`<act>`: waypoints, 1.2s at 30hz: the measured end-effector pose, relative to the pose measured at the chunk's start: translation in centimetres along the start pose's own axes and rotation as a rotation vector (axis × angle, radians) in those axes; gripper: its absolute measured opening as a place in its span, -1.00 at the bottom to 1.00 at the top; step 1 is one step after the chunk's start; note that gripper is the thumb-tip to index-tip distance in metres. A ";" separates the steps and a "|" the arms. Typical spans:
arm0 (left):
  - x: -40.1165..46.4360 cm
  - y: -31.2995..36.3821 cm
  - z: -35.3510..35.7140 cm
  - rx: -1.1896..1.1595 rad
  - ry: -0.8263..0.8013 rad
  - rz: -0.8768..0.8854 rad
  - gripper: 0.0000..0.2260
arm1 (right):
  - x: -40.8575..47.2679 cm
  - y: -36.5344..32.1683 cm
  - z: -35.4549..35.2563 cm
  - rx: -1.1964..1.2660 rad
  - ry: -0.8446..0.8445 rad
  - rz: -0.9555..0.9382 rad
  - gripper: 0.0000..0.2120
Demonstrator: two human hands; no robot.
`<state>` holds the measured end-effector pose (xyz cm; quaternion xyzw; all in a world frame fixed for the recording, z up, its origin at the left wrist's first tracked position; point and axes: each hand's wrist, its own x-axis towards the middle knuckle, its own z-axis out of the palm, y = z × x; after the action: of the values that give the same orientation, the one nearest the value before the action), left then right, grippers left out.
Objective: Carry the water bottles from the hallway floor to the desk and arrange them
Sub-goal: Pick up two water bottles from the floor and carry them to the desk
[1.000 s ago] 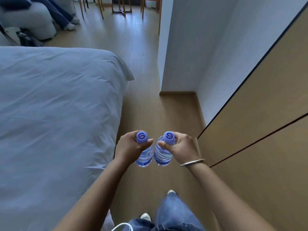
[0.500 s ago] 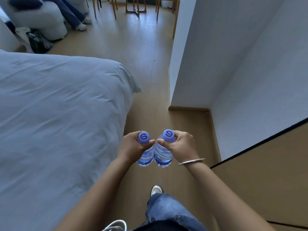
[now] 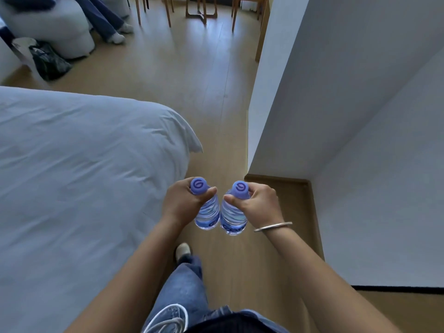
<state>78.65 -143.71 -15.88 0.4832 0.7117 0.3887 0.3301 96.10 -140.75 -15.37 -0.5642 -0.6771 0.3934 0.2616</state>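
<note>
I've got a bottle in each hand here: my left hand [image 3: 182, 205] curls its grip round the neck of the left bottle [image 3: 207, 213], just under its purple cap [image 3: 199, 186], and my right hand [image 3: 258, 204] pinches the neck of the right bottle [image 3: 233, 218] the same way, thumb across the front. Both bottles hang upright out in front of me, side by side and close to touching at the bellies, above the wooden floor [image 3: 204, 92]. What could go wrong? These are neck holds only, so my guess is that a swing in my stride could knock the bottles together or let one slip down through my fingers. The passage looks tight too: the white bed [image 3: 79, 169] crowds my left, and the wall corner [image 3: 249, 140] juts in on the right, so an elbow or a bottle could clip either one. Far ahead the floor opens out, with wooden chair legs [image 3: 168, 10] at the far end, a white seat [image 3: 64, 27] far left with someone's legs beside it, and a dark bag [image 3: 49, 62] on the floor. No worktop in sight yet, so I can't place these anywhere so far.
</note>
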 end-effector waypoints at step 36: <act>68.1 8.9 1.5 0.152 -0.076 0.089 -0.74 | 66.6 -5.0 -3.7 -0.017 0.138 0.035 -0.70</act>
<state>62.30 -77.01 -15.21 0.5524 0.7040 0.3290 0.3017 81.18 -75.51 -15.20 -0.6038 -0.6510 0.3523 0.2958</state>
